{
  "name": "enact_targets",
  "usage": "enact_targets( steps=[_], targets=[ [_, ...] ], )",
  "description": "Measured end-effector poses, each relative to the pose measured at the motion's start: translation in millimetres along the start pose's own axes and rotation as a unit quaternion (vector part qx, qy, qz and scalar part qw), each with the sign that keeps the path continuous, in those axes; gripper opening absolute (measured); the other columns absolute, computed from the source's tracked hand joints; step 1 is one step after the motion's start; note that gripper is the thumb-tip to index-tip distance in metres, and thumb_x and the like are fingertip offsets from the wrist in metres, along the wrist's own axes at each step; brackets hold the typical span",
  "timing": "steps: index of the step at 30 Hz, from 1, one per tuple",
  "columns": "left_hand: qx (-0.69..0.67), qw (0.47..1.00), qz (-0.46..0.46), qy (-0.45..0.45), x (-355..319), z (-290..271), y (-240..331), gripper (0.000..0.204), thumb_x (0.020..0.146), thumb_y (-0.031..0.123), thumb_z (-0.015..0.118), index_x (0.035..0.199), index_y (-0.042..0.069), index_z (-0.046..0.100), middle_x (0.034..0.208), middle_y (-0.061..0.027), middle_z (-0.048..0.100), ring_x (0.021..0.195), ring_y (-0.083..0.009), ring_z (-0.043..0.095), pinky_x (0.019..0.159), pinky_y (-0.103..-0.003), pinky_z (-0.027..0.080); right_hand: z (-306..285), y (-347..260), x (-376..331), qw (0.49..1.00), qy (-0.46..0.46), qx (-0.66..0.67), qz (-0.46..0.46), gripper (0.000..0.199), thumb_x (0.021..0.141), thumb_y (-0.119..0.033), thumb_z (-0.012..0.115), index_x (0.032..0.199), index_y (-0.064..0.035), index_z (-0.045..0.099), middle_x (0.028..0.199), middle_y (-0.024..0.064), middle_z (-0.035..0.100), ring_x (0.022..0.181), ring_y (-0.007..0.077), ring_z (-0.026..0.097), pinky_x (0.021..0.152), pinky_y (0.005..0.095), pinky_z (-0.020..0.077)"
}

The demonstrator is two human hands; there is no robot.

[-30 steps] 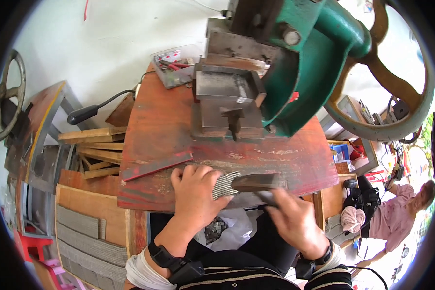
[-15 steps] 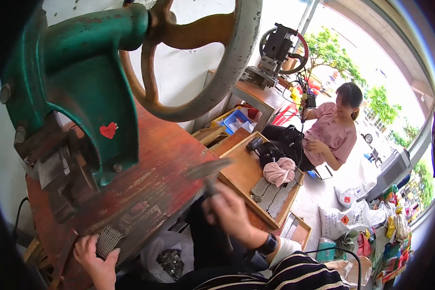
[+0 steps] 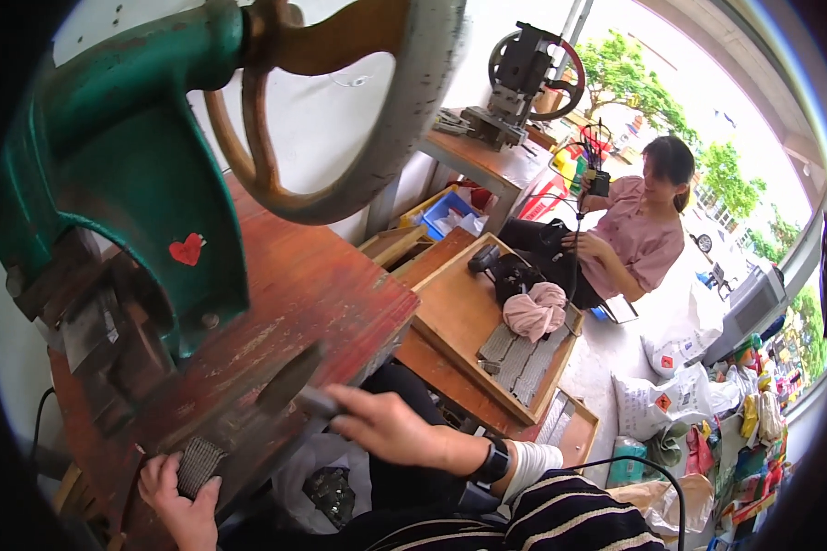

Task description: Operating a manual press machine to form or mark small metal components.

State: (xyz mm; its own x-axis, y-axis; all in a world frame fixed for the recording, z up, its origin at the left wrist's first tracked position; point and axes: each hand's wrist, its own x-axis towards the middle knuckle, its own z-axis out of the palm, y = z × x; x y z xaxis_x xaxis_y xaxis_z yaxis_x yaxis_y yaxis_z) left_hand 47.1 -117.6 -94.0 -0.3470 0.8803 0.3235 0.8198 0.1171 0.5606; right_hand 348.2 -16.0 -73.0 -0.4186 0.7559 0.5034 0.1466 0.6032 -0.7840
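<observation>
Two bare hands work over the red-brown table point(image 3: 317, 285). The left hand point(image 3: 179, 510), its wrist cut off by the lower edge, is half open, fingers and thumb gripping opposite sides of one ridged grey block point(image 3: 202, 466); whether that is a single piece or a stack cannot be told, and its ridges are too fine to count. The right hand point(image 3: 390, 430) is curled tightly around the handle of one hammer-like tool point(image 3: 289, 378), whose head, blurred, is up and to the right of the left hand, apart from the block. Below the right hand, one white bag point(image 3: 289, 468) holds dark pieces point(image 3: 329, 496), too jumbled to count. Above the left hand stands one green press point(image 3: 138, 165), cut off at top, its lower parts blurred, with one handwheel point(image 3: 429, 101). Right of the right hand are two wooden trays point(image 3: 450, 308), one pink bundle point(image 3: 535, 312) and one seated co-worker point(image 3: 648, 220).
</observation>
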Motion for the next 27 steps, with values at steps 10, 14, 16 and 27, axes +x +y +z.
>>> enact_targets(
  steps=[10, 14, 16, 27],
  targets=[
    [0.024, 0.997, 0.061, 0.036, 6.3, -1.5, 21.0, 0.055, 0.055, 0.025, 0.087, 0.103, 0.006, 0.067, 0.105, -0.0077, 0.061, 0.104, -0.0305, 0.053, 0.095, -0.047, 0.033, 43.8, -41.8, 36.1, 0.984, -0.155, -0.088, -0.017, 0.047, 0.083, -0.003, 0.069, 0.127, 0.0018, 0.054, 0.092, 0.0234, 0.066, 0.081, 0.0388, 0.068, 0.067, 0.0413, 0.0557],
    [0.021, 0.998, 0.038, 0.045, -1.0, -6.6, 18.2, 0.055, 0.057, 0.028, 0.087, 0.104, 0.008, 0.068, 0.103, -0.0052, 0.061, 0.103, -0.0280, 0.053, 0.095, -0.050, 0.031, 50.2, -56.9, 37.5, 0.964, -0.216, -0.146, -0.059, 0.048, 0.084, -0.004, 0.070, 0.129, -0.0009, 0.055, 0.086, 0.0205, 0.066, 0.074, 0.0366, 0.067, 0.063, 0.0404, 0.0544],
    [0.011, 0.999, 0.038, 0.028, -2.3, -10.2, 19.6, 0.051, 0.061, 0.029, 0.087, 0.105, 0.009, 0.069, 0.104, -0.0045, 0.059, 0.103, -0.0267, 0.052, 0.097, -0.051, 0.031, 53.8, -65.0, 36.4, 0.960, -0.219, -0.160, -0.066, 0.049, 0.084, -0.005, 0.070, 0.130, -0.0016, 0.055, 0.084, 0.0198, 0.066, 0.072, 0.0357, 0.067, 0.062, 0.0401, 0.0542],
    [0.005, 0.998, 0.037, 0.043, 1.2, -6.8, 24.6, 0.052, 0.058, 0.027, 0.088, 0.103, 0.008, 0.069, 0.102, -0.0042, 0.061, 0.101, -0.0266, 0.053, 0.096, -0.049, 0.030, 55.8, -61.4, 37.8, 0.966, -0.171, -0.175, -0.086, 0.046, 0.084, -0.007, 0.071, 0.127, -0.0017, 0.056, 0.079, 0.0182, 0.066, 0.068, 0.0349, 0.067, 0.058, 0.0388, 0.0544]
  ],
)
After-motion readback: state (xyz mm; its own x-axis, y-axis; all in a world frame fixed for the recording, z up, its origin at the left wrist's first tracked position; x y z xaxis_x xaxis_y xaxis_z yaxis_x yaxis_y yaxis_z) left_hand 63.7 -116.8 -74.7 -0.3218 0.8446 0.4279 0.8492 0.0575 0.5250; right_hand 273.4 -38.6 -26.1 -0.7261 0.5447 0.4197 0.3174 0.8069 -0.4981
